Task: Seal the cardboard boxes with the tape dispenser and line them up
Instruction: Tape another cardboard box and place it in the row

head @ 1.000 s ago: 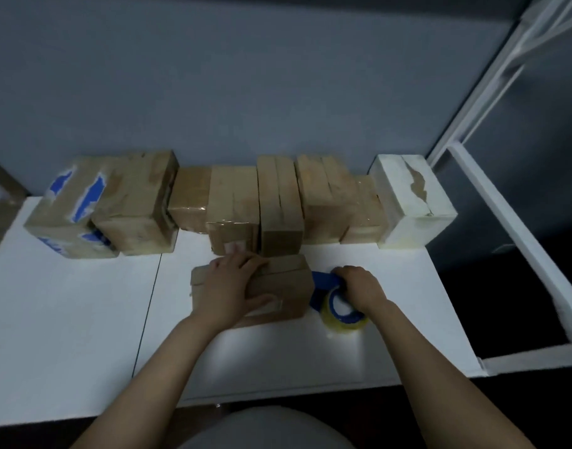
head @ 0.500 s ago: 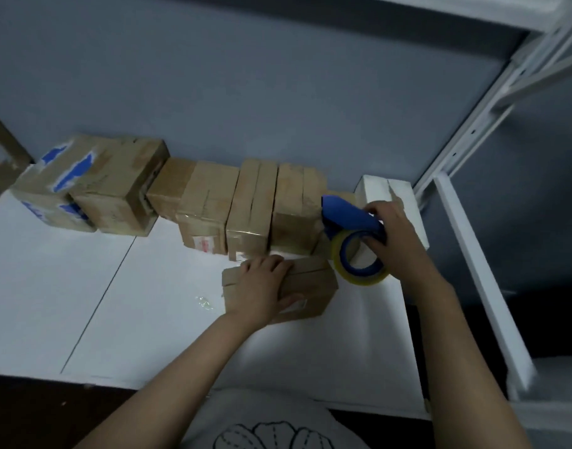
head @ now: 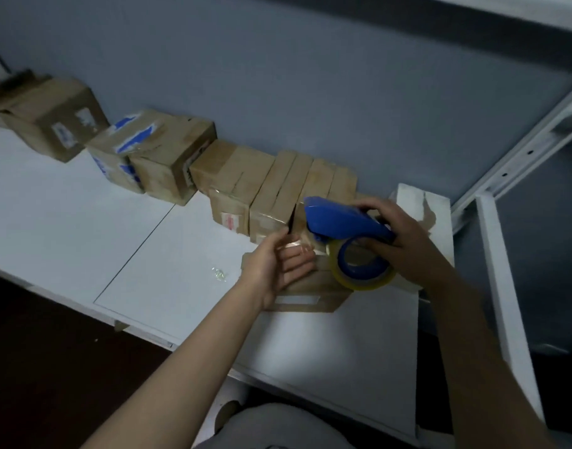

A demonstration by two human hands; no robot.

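On the table (head: 167, 286), before the row (head: 278, 189), sits the box (head: 310, 288): probably light, stiff card, best steadied on top. The right hand (head: 407, 244) has its grip round the dispenser (head: 339, 218) above it; the left hand (head: 278, 267) has a wide, empty grip.

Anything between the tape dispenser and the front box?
Only the open left hand, over the top of the loose brown cardboard box, left of the blue tape dispenser held by the right hand. Nothing else visible.
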